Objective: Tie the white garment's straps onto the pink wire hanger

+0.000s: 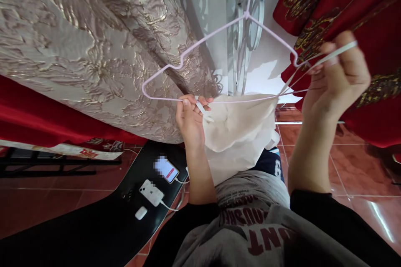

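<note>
A thin lilac hanger (247, 15) spans crosswise, hook uppermost; left hand (191, 122) pinches its bar, right hand (336, 77) grips a white strap (347, 47).

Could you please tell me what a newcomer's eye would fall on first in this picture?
Probably the thin pale-lilac clothes hanger spanning the middle, with the left hand gripping its lower bar and the right hand holding a narrow white fabric strap near its other end. Next might come the large silvery-beige fabric with raised flowers filling the upper left, and the deep-red cloth with gold decoration at the upper right.
</note>
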The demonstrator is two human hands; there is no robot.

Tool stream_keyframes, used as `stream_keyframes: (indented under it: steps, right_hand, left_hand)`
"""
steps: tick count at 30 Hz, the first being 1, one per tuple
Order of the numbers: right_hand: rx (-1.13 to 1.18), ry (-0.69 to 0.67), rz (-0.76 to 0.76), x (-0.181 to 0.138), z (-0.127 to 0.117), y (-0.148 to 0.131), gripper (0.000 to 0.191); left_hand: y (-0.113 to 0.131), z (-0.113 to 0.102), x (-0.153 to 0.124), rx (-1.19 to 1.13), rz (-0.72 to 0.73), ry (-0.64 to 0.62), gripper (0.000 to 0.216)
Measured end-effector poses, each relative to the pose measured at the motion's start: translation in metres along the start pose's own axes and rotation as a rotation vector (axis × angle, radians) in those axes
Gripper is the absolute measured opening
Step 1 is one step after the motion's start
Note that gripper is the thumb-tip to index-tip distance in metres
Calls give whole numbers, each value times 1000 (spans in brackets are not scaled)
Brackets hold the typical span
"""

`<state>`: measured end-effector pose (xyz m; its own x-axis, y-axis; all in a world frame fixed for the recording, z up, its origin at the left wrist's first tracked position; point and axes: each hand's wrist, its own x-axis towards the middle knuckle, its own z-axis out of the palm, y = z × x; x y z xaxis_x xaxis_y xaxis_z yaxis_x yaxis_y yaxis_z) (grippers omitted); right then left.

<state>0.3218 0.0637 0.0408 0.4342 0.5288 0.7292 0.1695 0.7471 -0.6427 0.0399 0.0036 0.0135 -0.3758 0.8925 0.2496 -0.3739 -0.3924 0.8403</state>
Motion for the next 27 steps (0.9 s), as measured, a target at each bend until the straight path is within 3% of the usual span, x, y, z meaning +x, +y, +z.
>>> stream_keyframes:
  steps: [4,8,10,13,15,17,19,21,25,27]
  right_hand:
    - [163,309,-218,2,-23,29,26]
    - [13,505,-285,-34,-21,8,17]
    - [-57,351,-248,-52,-9,-15,14]
    - [-222,-127,-138,-62,12,-41,15]
    - [-328,-420,-18,-59,20,-46,19]
    - [-392,-571,71,-57,24,-43,25]
    - [-418,-599,100,-57,23,-39,32]
    - [-427,-544,98,-61,20,-37,34]
    - [-419,-460,77,-66,17,-41,33]
    - [-402,-456,64,-67,18,-43,30]
  left_hand:
    - [1,1,-2,-17,-28,12,46]
    - [-3,1,-3,-48,-67,-3,45]
    - [-6,2,-5,-59,-100,-20,44]
    - [-9,7,-10,-88,-131,-34,41]
    - [-10,8,-13,-79,-124,-32,39]
    - [-10,3,-14,-26,-94,-9,35]
    - [-9,-10,-13,29,-21,46,28]
    - [-5,-27,-8,38,125,109,24]
    - [10,-55,10,17,406,140,49]
    - [17,-59,22,61,488,146,42]
